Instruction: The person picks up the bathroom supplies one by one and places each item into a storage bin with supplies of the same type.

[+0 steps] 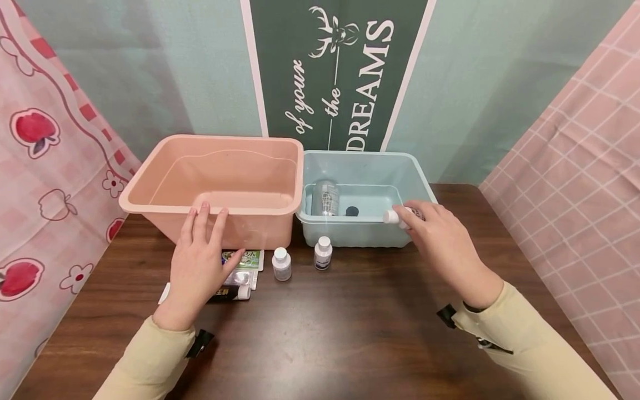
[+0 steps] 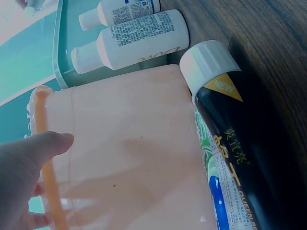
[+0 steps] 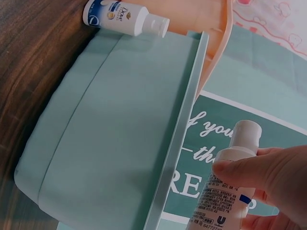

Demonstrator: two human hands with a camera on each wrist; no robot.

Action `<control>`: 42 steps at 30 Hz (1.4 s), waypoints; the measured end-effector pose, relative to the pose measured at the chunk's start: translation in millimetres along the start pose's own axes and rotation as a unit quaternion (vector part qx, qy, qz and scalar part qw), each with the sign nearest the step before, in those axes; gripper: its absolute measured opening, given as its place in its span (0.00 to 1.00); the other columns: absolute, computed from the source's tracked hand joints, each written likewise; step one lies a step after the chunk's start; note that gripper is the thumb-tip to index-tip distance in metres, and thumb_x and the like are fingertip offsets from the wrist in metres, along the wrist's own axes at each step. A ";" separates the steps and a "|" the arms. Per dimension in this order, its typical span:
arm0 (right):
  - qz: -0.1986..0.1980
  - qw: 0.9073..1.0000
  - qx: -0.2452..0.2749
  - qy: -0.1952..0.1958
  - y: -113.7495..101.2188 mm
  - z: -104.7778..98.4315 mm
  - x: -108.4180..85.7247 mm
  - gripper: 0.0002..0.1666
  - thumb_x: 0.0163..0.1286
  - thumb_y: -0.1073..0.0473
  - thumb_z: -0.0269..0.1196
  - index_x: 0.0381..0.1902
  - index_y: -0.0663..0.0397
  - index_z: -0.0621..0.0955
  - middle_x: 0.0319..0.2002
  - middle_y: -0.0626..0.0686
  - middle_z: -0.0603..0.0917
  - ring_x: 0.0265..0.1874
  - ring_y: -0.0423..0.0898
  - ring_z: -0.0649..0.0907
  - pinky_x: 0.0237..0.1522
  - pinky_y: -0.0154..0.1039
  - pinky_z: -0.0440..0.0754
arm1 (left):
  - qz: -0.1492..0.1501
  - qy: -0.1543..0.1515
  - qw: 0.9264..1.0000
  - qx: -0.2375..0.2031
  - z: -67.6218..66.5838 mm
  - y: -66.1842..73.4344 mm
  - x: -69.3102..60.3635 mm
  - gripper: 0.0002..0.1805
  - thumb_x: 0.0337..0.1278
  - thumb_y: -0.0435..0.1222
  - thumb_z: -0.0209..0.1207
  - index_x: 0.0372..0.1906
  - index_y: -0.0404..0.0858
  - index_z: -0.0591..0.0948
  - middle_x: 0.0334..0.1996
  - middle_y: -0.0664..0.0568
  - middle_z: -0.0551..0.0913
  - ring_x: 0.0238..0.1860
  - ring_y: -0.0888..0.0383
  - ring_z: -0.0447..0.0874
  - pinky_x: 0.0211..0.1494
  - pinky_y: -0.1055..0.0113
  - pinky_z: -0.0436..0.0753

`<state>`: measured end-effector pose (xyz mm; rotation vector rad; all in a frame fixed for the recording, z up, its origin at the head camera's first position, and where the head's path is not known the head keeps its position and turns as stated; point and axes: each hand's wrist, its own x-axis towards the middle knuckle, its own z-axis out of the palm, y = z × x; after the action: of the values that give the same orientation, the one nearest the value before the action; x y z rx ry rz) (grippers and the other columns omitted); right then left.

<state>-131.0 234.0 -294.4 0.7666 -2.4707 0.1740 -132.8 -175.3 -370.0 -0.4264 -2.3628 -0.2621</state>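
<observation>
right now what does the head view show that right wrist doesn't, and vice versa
Only head: the left hand, a black tube with white cap, and a greyish bottle in the blue plastic bin.
Only right wrist: readable Dove lettering on a standing small white bottle.
Both: that bottle and bin, the right hand gripping another small white bottle, the pink plastic bin.

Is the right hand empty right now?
No: in the right wrist view, the right hand holds a white bottle with its thumb across the front, near the blue bin.
</observation>
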 end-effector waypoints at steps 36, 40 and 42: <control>0.023 0.998 0.008 -0.058 30.5 12.9 14.0 0.31 0.51 0.73 0.67 0.55 0.52 0.77 0.46 0.57 0.78 0.42 0.59 0.77 0.40 0.54 0.75 | 0.016 -0.004 1.000 0.003 -1.9 0.3 -1.1 0.45 0.36 0.48 0.66 0.64 0.33 0.66 0.63 0.29 0.61 0.62 0.30 0.58 0.59 0.41 0.65; 0.026 0.997 0.007 -0.071 33.7 12.8 16.5 0.31 0.53 0.72 0.66 0.56 0.53 0.77 0.47 0.57 0.77 0.43 0.59 0.77 0.40 0.54 0.75 | 0.013 0.003 1.000 0.001 -2.0 0.7 -0.4 0.45 0.35 0.47 0.66 0.64 0.33 0.66 0.64 0.30 0.60 0.62 0.30 0.58 0.59 0.41 0.65; 0.029 0.997 0.006 -0.075 35.1 12.3 17.4 0.31 0.52 0.72 0.66 0.56 0.53 0.77 0.47 0.57 0.77 0.43 0.59 0.77 0.41 0.54 0.75 | 0.013 0.001 1.000 -0.001 -1.8 1.3 -0.1 0.45 0.35 0.47 0.66 0.64 0.32 0.66 0.64 0.30 0.60 0.63 0.30 0.57 0.59 0.42 0.65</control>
<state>-168.2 251.3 -294.2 0.7369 -2.6377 0.1589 -131.2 -174.7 -368.7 -0.4584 -2.3525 -0.2531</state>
